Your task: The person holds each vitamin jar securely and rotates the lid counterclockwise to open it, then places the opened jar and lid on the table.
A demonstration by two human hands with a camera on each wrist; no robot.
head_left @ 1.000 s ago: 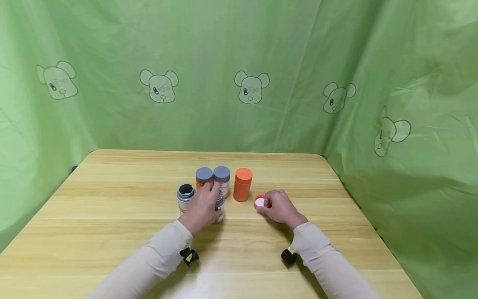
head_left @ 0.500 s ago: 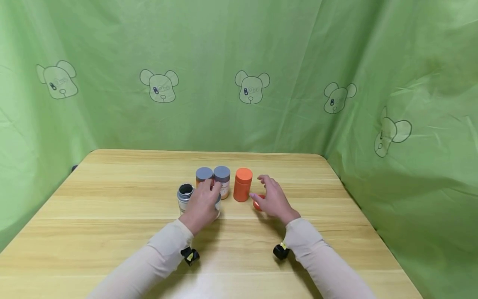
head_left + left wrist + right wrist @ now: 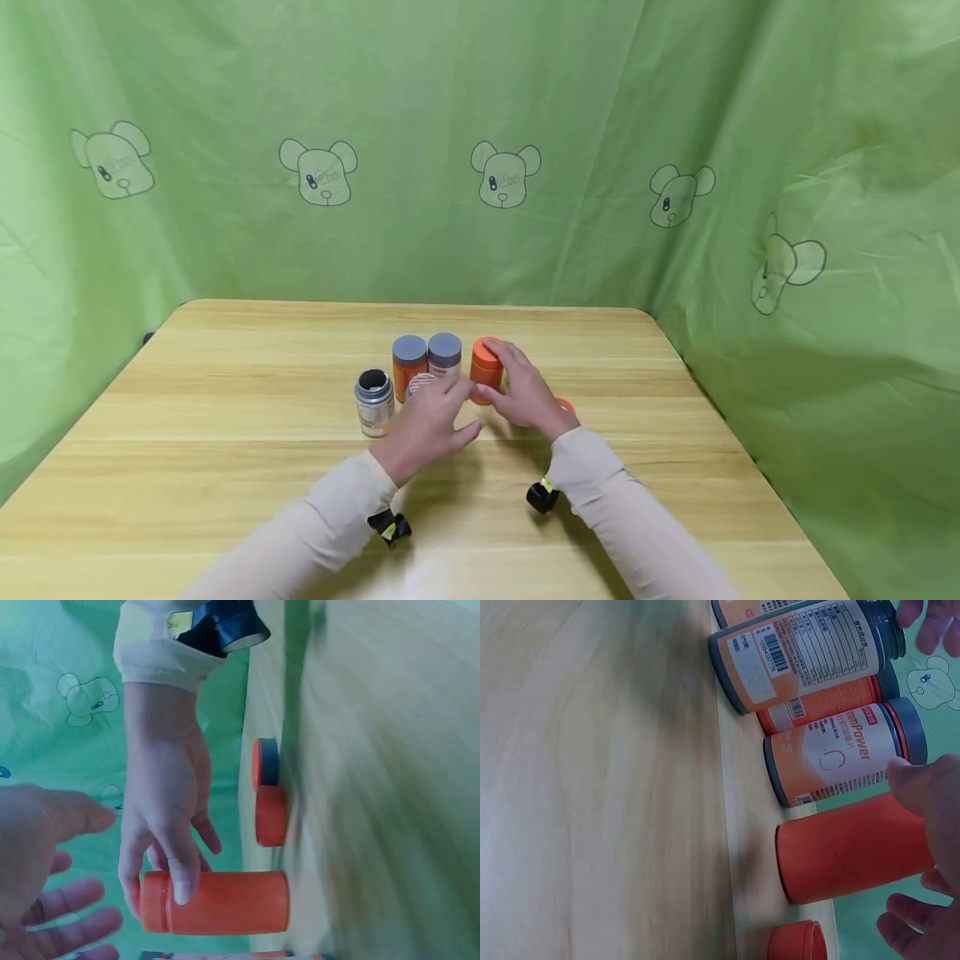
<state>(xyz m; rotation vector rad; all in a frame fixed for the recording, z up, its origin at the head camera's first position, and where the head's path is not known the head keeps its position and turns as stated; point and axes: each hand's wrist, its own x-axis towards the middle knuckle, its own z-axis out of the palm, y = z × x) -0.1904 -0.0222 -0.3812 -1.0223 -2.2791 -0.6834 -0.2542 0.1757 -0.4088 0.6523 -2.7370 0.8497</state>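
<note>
My right hand [image 3: 528, 398] reaches around the red bottle [image 3: 486, 375], its thumb beside the upper body and fingers by the cap. The right wrist view shows those fingers spread, some apart from the bottle. My left hand [image 3: 429, 421] hovers with loose, parted fingers, holding nothing. Partly hidden behind it stands a lidless bottle with a printed seal [image 3: 422, 382]; its grey threaded neck shows in the right wrist view. Past my right hand a red-rimmed lid [image 3: 566, 407] peeks out. In the left wrist view, a red lid [image 3: 271, 816] and a dark-edged lid [image 3: 264, 761] lie on the table.
Two grey-capped bottles stand behind: an orange one [image 3: 409, 367] and a pale-labelled one [image 3: 446, 357]. At their left is an uncapped bottle [image 3: 374, 408] with a dark mouth. The wooden table [image 3: 262, 375] meets a green curtain [image 3: 420, 233] at the back.
My right hand has left the red lid and moved left to the red bottle. My left hand has come off the lidless bottle and shifted slightly right, uncovering the printed seal.
</note>
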